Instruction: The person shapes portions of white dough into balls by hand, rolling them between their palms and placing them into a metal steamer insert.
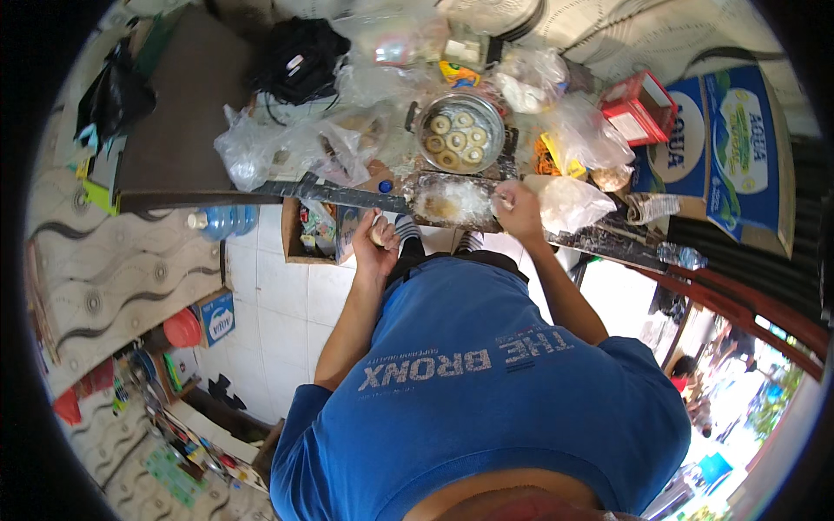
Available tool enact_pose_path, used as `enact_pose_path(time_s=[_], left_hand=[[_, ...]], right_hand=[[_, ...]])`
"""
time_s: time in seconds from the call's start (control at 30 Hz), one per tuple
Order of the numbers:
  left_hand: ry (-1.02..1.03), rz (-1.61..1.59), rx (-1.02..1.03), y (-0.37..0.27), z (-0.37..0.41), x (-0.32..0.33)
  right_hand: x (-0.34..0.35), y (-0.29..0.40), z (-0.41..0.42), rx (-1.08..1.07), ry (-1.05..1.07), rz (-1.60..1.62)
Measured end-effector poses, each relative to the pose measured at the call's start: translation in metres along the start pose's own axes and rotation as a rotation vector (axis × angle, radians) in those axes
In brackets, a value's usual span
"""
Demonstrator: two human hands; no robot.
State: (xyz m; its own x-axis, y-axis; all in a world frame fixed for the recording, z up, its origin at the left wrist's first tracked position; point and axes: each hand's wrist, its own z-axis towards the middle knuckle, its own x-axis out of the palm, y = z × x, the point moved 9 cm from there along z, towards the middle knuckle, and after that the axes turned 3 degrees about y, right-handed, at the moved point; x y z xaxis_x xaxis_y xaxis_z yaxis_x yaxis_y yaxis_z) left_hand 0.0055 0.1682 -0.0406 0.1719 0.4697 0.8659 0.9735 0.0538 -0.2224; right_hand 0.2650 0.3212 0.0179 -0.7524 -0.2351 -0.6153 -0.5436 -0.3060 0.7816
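Before me lies a board dusted with white flour (456, 198) at the counter's edge. My left hand (376, 239) is curled around a small pale piece of dough (376, 236), in front of the counter. My right hand (518, 207) is over the board's right end, fingers bent close together; whether something is between them cannot be made out. Behind the board stands a round metal pot (499, 130) with several pale dough rings (457, 140) lying in it. A plastic bag of white flour (572, 203) rests just right of my right hand.
Clear plastic bags (244, 146) lie on the counter's left part. An open red box (638, 111) and a blue cardboard carton (743, 150) stand at the right. A plastic bottle (681, 255) lies on the right edge. Below the counter is a box of wrappers (316, 251). People are outside at lower right.
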Motion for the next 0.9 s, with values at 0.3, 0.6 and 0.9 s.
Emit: enact_pose_path(time_s=[0.3, 0.6, 0.9], left_hand=[[0.010, 0.480, -0.159, 0.027, 0.050, 0.016], [0.126, 0.730, -0.224, 0.027, 0.079, 0.032], [0.091, 0.724, -0.265, -0.004, 0.078, 0.001]], right_hand=[[0.007, -0.035, -0.064, 0.271, 0.096, 0.012], [0.020, 0.009, -0.019, 0.109, 0.111, -0.136], [0.080, 0.026, 0.099, -0.037, 0.428, -0.772]])
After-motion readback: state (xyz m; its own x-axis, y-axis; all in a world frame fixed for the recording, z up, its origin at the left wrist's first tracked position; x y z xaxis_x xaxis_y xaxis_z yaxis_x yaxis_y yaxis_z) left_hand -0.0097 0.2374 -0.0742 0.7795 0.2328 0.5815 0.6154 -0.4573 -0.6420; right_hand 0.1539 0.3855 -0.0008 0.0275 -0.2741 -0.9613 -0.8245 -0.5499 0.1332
